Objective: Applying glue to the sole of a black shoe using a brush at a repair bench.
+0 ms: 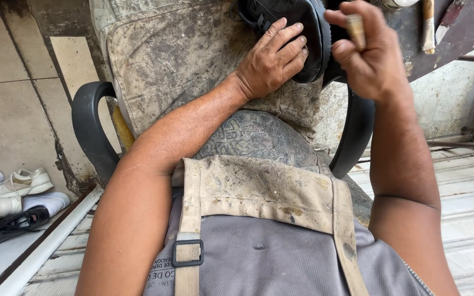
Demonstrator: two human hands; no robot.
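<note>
A stained canvas apron (193, 60) covers the person's lap and fills the middle of the view. At about one o'clock a black shoe (292, 22) rests on it — the left hand (272, 60) lies flat against the shoe, fingers spread. Just right of the shoe, the right hand (368, 55) pinches a small tan stick-like tool (356, 30). At eight o'clock, white and black shoes (12, 203) lie on the floor.

My left hand (272, 63) covers part of a black leather shoe (292, 22), cut off by the top edge; a blurred tan wooden handle (356, 30) sits in my right hand (371, 57).
</note>
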